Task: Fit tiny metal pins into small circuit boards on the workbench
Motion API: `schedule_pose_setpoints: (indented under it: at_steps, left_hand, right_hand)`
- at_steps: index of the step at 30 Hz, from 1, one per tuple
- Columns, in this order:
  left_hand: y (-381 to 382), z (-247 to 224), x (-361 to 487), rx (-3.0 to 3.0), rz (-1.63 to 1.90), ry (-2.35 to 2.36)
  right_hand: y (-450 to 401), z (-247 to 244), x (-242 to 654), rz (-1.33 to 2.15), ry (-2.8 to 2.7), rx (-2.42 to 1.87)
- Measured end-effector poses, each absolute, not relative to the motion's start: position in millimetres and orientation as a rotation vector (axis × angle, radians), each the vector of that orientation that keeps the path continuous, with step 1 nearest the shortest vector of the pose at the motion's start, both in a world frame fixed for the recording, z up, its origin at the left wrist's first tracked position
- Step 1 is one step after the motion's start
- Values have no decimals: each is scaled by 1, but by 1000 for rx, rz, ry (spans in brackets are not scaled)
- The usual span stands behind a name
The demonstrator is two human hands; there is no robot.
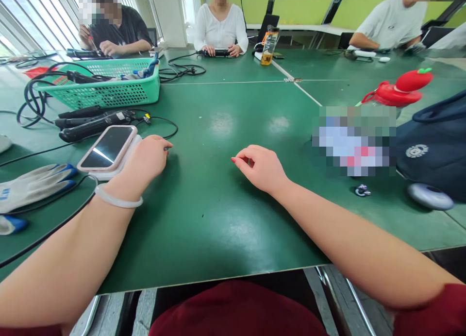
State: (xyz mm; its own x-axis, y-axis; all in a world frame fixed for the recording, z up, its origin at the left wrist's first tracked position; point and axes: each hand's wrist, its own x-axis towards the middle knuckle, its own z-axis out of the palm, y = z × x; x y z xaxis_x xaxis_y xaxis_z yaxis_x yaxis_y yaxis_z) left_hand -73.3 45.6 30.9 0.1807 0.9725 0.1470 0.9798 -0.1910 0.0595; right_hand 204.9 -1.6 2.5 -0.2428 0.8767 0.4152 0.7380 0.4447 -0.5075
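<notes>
My left hand [149,155] hovers at or just above the green table, right beside a phone [111,146] in a pink case that lies on a white block. Its fingers are curled together, and a small dark, shiny speck shows at the fingertips; I cannot tell what it is. A pale band circles that wrist. My right hand [261,167] is at the middle of the table, thumb and forefinger brought together in a pinch, with nothing visible between them. Bare green tabletop [204,180] lies between the two hands.
Left: green basket [116,95] with cables, black handheld devices [96,125], gloves [38,183]. Right: red-topped bottle [396,93], dark bag [433,146], mouse-like oval object [429,196], small shiny trinket [362,190]. Across the table are three people and an orange-lidded bottle [268,47].
</notes>
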Motion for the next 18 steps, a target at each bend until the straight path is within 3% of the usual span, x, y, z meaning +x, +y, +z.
schedule_pose_setpoints:
  at_steps: [14, 18]
  left_hand:
    - [60, 18, -99, -2201, -236, -2105]
    - [50, 25, -80, -2202, -481, -2190]
  right_hand:
    - [1, 1, 208, 371, -1956, -1330]
    - [3, 0, 208, 394, -1938, -1341]
